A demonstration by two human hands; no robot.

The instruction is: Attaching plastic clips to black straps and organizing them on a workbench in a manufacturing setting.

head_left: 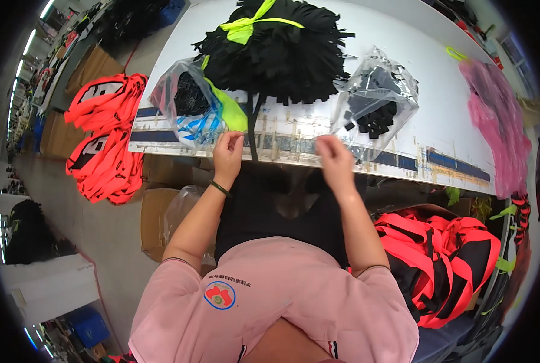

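At the front edge of the table, my left hand (228,158) is closed in a pinch; whatever lies between the fingertips is too small to make out. Just beyond it are a clear plastic bag (202,130) of small black parts and a neon yellow-green strip (230,111). A black strap (253,130) hangs over the edge between my hands. My right hand (336,162) is smeared by motion, its fingers unclear, near another clear bag (379,91) with black pieces. Farther back lies a big bundle of black strips (276,54), tied with a neon yellow-green band (246,27).
A pink plastic bag (497,115) drapes over the right side of the white table (427,109). Coral-and-black bundles hang at the left (106,163), and more coral-and-black straps (439,260) are piled below right. A cardboard box (158,221) stands under the table.
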